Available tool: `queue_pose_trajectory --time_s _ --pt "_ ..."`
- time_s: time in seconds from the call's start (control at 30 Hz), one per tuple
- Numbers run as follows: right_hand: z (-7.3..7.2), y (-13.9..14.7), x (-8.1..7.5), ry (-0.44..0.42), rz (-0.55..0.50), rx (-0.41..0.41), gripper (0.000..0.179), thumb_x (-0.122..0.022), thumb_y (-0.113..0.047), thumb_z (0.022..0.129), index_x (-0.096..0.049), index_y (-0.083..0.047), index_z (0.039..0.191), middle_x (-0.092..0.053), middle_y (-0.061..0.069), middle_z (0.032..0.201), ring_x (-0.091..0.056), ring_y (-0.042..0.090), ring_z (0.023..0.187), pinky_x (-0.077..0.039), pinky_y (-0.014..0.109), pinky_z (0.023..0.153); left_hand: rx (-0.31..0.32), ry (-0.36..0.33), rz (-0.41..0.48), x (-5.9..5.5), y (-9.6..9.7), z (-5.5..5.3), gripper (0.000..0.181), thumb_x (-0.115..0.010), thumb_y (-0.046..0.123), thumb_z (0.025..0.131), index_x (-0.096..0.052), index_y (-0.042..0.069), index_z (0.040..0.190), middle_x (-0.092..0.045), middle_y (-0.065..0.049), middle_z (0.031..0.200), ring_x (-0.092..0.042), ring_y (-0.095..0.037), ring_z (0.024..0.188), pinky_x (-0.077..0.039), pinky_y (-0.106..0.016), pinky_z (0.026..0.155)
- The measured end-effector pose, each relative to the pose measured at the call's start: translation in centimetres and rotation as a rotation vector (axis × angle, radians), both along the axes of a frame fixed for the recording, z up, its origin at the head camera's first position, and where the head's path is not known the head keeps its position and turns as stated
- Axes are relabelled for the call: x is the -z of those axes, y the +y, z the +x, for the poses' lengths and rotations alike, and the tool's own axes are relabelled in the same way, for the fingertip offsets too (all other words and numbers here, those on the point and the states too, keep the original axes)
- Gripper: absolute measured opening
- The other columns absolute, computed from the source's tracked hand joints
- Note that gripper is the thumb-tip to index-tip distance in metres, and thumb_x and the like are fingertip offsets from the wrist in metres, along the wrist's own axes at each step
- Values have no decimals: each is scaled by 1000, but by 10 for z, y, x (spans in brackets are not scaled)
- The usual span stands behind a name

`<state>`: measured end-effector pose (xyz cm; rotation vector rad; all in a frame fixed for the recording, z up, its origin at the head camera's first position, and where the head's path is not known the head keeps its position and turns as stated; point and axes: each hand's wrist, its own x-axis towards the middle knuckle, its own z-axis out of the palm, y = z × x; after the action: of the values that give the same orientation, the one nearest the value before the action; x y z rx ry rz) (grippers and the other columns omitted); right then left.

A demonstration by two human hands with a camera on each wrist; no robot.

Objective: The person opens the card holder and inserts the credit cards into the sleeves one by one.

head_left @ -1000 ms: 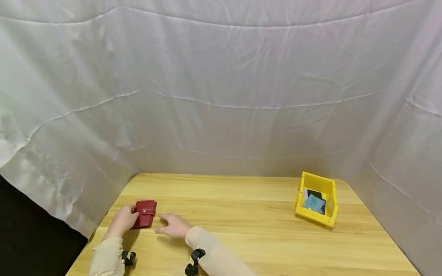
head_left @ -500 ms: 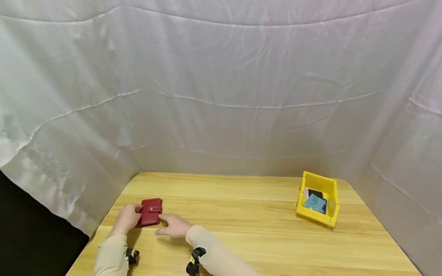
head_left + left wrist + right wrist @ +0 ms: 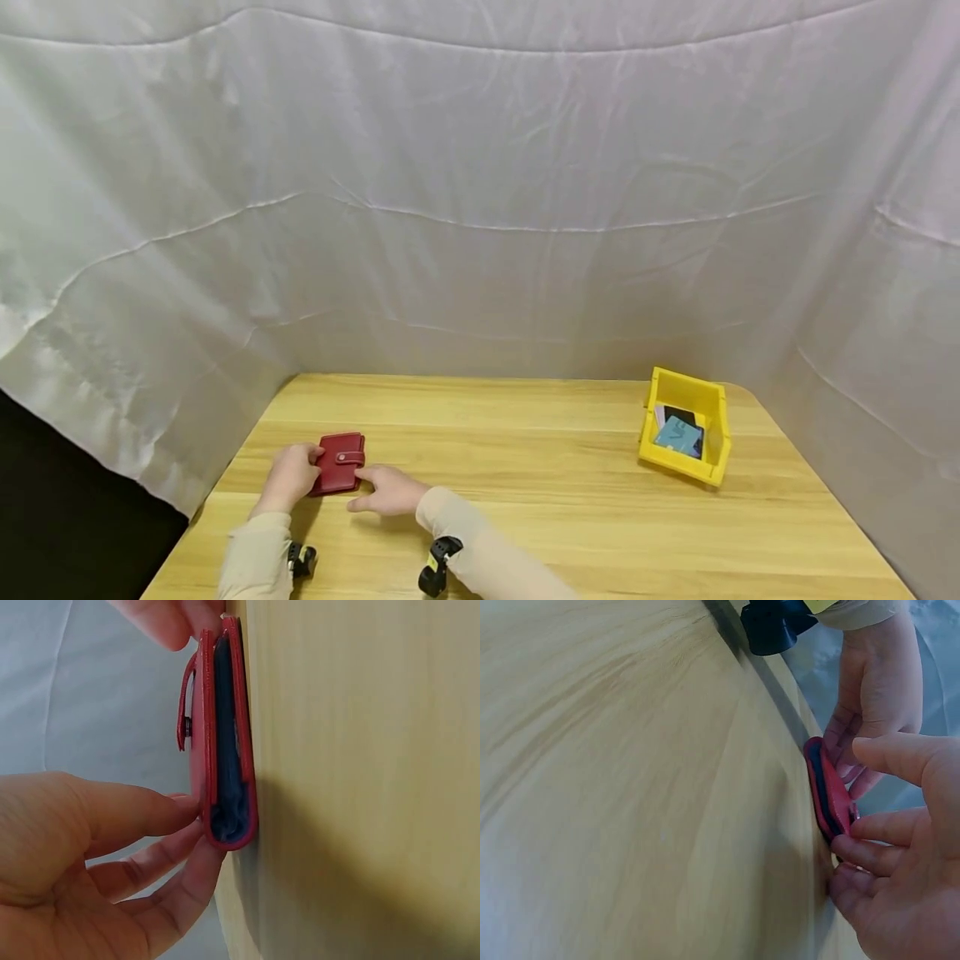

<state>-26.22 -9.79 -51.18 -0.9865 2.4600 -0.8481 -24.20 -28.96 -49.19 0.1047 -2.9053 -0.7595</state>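
Observation:
A closed red wallet (image 3: 341, 463) with a snap strap lies on the wooden table at the left in the head view. My left hand (image 3: 291, 478) pinches its rounded spine, thumb on the cover and fingers curled at the lower side. Seen end-on in the left wrist view, the wallet (image 3: 205, 742) shows dark sleeves between its covers. My right hand (image 3: 393, 490) is at the strap side, its fingertips touching the edge. In the right wrist view the right thumb (image 3: 891, 756) stretches out, away from the wallet (image 3: 838, 796).
At the table's back right stands a yellow bin (image 3: 678, 467) holding several cards, a light blue card (image 3: 678, 436) uppermost. Grey-white curtains (image 3: 480, 292) hang behind the table (image 3: 540, 433) and at both sides. Black camera mounts sit on both wrists.
My left hand has slid the wallet rightward across the table, up to my right hand. The right fingertips, apart from it before, now meet its edge.

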Motion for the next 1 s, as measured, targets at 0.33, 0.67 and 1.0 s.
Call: queue_pose_trajectory --time_s 0.33,0.67,1.0 --pt "6 38 -5 108 136 11 65 -66 -38 90 -47 -7 144 -50 7 147 -46 19 137 -38 28 114 19 -16 14 3 37 -3 26 -68 -4 78 -68 -12 103 -70 -27 98 -66 -40 94 -53 -52 85" --pt "8 80 -17 184 250 8 64 -67 -39 88 -50 -7 141 -51 9 146 -45 22 137 -38 31 115 57 -9 24 2 77 -12 26 -72 -4 78 -69 -11 102 -72 -24 97 -67 -36 93 -56 -48 84" --pt "10 128 -15 191 286 34 63 -65 -41 89 -51 -7 141 -51 9 145 -45 23 136 -38 32 115 111 4 82 7 121 -19 24 -74 -4 77 -69 -9 100 -71 -20 94 -66 -29 86 -56 -43 79"
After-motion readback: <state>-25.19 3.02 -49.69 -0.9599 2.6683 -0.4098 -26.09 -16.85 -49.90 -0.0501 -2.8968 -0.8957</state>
